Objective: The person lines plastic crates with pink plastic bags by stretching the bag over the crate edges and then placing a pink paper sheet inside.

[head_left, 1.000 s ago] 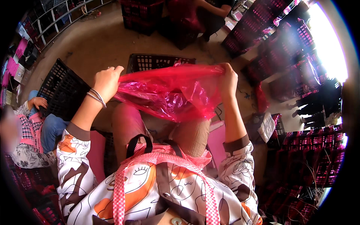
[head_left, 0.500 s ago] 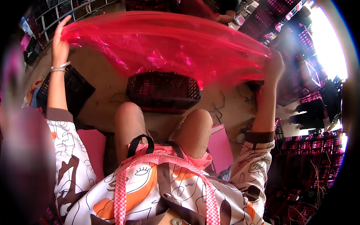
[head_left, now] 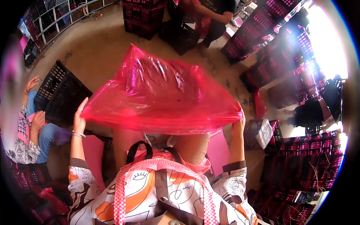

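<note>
A large sheet-like red plastic bag (head_left: 161,101) is stretched wide before me, above my knees. My left hand (head_left: 79,115) is closed on its left corner, fingers pointing up along the edge. At the opposite corner, my right hand (head_left: 239,116) grips the plastic in bent fingers. The far part of the bag drapes over the black plastic crate, whose dark form shows only dimly through the film. The bag's near edge hangs loosely between my hands and partly covers my knees.
At left, a co-worker's hands (head_left: 37,120) are beside a tilted black crate (head_left: 54,88). Another person (head_left: 217,17) bends over a crate (head_left: 180,35) at the far side. Crate stacks (head_left: 142,18) stand behind and along the right. Pink panels (head_left: 218,150) flank my legs.
Both hands have come down and nearer to me, slightly closer together, still holding the bag. The raised bag has dropped over the crate, which showed uncovered below it before.
</note>
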`<state>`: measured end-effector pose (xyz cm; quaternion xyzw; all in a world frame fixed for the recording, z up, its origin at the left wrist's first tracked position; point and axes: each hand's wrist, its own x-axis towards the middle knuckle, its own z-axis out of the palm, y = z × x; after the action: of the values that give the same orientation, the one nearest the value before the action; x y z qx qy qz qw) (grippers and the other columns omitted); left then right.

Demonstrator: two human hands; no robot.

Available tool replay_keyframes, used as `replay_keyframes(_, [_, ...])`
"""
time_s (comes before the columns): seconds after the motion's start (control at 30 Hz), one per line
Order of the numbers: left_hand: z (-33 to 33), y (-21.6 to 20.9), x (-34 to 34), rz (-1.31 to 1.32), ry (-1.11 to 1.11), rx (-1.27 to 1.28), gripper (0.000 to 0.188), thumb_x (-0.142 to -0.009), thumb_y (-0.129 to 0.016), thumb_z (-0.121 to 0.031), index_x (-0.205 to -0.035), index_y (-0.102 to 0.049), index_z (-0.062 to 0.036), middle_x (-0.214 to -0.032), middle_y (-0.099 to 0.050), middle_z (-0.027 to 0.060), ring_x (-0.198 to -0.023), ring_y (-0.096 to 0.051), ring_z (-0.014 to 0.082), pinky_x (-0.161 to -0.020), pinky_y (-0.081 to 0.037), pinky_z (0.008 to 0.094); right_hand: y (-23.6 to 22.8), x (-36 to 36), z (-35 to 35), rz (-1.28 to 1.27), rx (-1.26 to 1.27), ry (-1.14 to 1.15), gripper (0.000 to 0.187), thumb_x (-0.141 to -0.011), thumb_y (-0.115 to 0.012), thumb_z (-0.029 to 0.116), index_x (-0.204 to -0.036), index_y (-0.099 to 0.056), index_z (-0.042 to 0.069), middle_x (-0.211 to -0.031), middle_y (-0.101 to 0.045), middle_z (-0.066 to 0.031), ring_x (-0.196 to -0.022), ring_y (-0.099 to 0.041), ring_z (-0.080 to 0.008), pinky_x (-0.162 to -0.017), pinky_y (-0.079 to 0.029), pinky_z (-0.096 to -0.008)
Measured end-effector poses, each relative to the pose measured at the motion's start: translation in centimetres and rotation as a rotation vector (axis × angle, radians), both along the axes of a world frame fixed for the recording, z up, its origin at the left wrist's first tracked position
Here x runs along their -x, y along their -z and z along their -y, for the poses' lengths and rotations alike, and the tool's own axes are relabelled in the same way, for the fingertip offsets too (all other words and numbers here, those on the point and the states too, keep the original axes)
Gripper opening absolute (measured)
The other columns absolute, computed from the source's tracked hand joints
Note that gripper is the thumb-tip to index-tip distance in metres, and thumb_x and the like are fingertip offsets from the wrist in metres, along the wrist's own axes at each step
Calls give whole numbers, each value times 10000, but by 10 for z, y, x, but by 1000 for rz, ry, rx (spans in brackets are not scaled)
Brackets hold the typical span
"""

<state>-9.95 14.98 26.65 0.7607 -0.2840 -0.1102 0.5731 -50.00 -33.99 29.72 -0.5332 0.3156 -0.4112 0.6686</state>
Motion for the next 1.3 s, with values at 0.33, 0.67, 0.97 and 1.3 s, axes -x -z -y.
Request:
replay_keyframes(0.33, [168, -41, 84, -429, 1134, 222, 280, -887, -427, -114, -1078, -546, 52, -1087, -574, 127, -1062, -507, 183, -954, -353, 309, -38, -157, -138, -101, -122, -1142, 334, -907, -469, 161, -1208, -491, 17, -1105, -572, -40, -993, -513, -106, -864, -409, -235])
replay_keyframes(0.67, [213, -31, 50, -1144, 393, 288, 275, -912, -439, -194, -1096, -529, -10, -935, -617, 99, -799, -613, 183, -700, -513, 309, 18, -165, -26, -140, -202, -356, 220, -871, -470, 116, -1022, -589, 9, -924, -630, -64, -802, -605, -165, -696, -485, -283])
replay_keyframes(0.97, [271, -17, 40, 720, 474, -416, 485, -783, -562, -88, -1239, -461, -215, -1374, -308, 108, -1269, -250, 344, -1013, -228, 480, 97, -235, -81, -626, 233, -800, 334, -799, -548, 101, -1128, -540, 43, -1175, -499, -126, -1059, -476, -251, -895, -399, -347])
replay_keyframes(1.3, [259, 122, -60, 203, 545, -1079, 314, -750, -448, -28, -1013, -618, -7, -929, -630, 201, -832, -621, 260, -715, -482, 356, 52, -200, 21, -522, 10, -194, 226, -768, -427, -5, -872, -628, -20, -712, -615, -107, -662, -579, -164, -552, -458, -270])
